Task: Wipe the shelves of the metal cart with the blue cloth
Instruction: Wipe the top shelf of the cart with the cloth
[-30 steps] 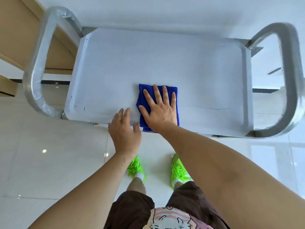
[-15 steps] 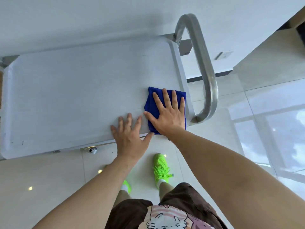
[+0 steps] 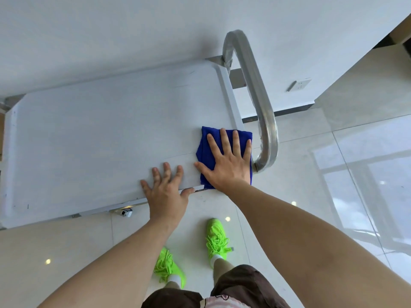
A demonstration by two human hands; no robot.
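The metal cart's top shelf (image 3: pixel 100 138) fills the left and middle of the head view, pale grey with a raised rim. A folded blue cloth (image 3: pixel 205 150) lies at the shelf's near right corner, partly over the right rim. My right hand (image 3: pixel 226 162) presses flat on the cloth with straight, spread fingers. My left hand (image 3: pixel 165 192) rests flat on the shelf's front edge just left of the cloth, fingers spread, thumb along the rim. The lower shelves are hidden under the top one.
The cart's curved steel handle (image 3: pixel 260 103) arches over its right end, close to the cloth. A white wall with a socket (image 3: pixel 300 84) stands behind. Glossy tiled floor (image 3: pixel 311 178) lies around, and my green shoes (image 3: pixel 216 238) stand just in front of the cart.
My right hand has slid the cloth rightward along the front of the shelf to the right corner by the handle. My left hand followed along the front edge and flattened.
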